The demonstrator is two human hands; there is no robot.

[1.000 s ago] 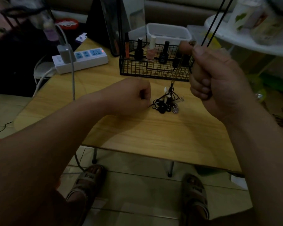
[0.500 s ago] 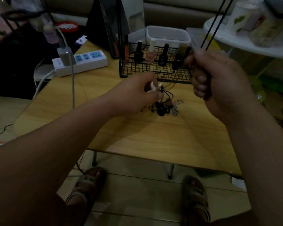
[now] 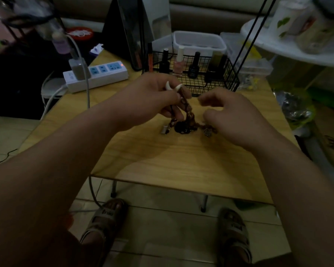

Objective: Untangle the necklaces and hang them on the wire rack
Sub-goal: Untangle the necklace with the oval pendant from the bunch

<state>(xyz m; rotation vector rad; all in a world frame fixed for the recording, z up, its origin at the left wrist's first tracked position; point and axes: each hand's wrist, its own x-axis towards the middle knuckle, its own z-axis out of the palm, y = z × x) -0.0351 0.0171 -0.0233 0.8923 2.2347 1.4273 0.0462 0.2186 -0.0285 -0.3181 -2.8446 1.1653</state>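
Hanging from the left hand, by which one cord is pinched, the necklaces are trailed down onto the tabletop; the right hand, loosely curled and empty, is seen just beside the heap.

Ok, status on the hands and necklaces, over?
Left hand pinching white pendants, lifting part of the necklaces. Right hand beside them, blurred, grip unclear. Rest tangled on table. Wire basket behind, not blocking.
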